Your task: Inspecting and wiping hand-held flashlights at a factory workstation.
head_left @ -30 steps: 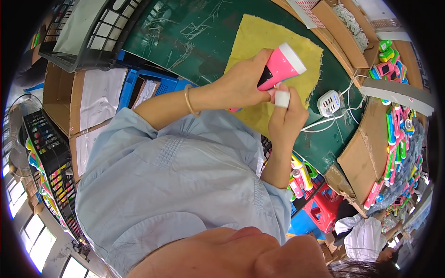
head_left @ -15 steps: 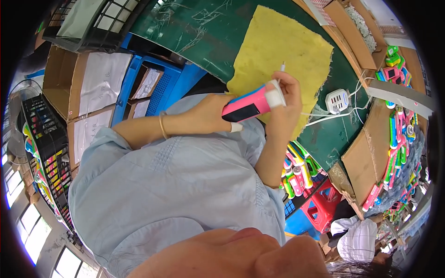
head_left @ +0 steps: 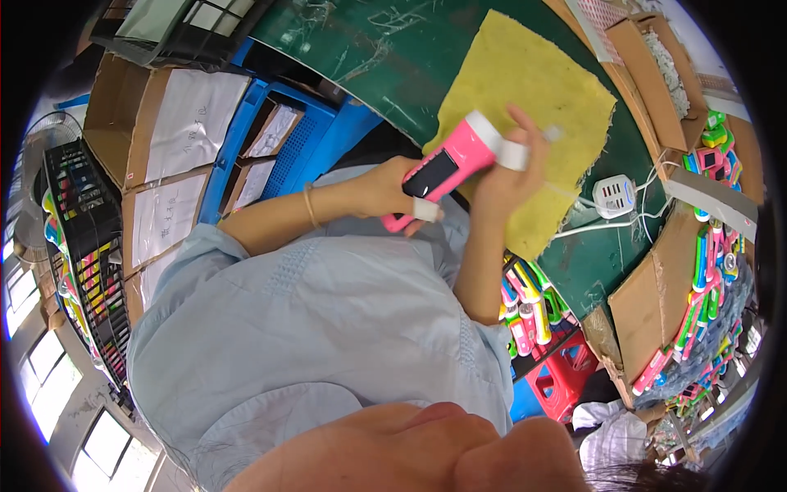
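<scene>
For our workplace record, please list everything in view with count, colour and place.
Torch: one, pink-white, centre
Cloth: one, yellow, on table
Table: one, green, top
Charger: one, white, on table
More torches: many, multicoloured, right
Boxes: several, brown, left and right
Baskets: several, black, left
Crate: one, blue, left
Stool: one, red, lower right
Fan: one, grey, far left
Windows: several, bright, lower left
Co-worker: one, white clothing, lower right
Left hand: one, white wrap, holding torch
Right hand: one, white wrap, beside torch
</scene>
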Demonstrator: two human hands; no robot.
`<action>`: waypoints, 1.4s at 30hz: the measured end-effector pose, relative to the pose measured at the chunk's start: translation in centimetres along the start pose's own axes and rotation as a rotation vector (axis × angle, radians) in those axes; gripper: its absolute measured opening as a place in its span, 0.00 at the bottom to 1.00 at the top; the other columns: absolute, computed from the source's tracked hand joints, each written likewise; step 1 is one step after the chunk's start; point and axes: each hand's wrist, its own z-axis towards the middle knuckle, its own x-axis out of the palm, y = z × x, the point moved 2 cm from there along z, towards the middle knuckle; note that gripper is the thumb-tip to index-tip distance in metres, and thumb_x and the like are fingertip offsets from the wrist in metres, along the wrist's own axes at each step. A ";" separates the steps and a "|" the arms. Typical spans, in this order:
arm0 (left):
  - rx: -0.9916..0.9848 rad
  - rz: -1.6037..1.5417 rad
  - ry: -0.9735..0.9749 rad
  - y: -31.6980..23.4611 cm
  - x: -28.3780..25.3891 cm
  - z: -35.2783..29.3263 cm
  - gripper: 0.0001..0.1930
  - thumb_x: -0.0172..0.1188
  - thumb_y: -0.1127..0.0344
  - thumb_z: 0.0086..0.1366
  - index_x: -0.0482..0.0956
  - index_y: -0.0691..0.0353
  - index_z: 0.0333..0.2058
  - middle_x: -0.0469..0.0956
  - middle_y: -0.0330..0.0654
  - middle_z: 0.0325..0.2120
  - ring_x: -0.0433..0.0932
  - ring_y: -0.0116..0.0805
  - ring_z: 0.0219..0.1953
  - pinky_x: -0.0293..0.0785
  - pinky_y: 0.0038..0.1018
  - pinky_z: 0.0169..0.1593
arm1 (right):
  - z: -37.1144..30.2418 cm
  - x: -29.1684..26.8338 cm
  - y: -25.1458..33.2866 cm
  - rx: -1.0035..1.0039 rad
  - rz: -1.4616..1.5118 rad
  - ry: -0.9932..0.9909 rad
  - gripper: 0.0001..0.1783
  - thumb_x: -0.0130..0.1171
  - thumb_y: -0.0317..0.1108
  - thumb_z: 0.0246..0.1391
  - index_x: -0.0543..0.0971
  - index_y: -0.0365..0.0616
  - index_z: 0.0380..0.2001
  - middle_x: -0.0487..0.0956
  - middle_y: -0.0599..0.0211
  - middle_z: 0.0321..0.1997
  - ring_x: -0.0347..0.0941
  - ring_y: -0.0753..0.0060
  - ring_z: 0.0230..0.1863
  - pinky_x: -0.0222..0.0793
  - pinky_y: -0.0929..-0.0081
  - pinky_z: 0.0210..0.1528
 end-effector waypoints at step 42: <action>1.017 0.069 0.007 -14.5 -7.5 5.7 0.23 0.58 0.84 0.44 0.63 0.59 0.39 0.69 0.44 0.42 0.68 0.35 0.49 0.65 0.30 0.52 | 7.3 -3.8 2.9 0.300 0.643 0.159 0.38 0.57 0.52 0.49 0.61 0.35 0.54 0.67 0.55 0.50 0.69 0.69 0.45 0.71 0.76 0.35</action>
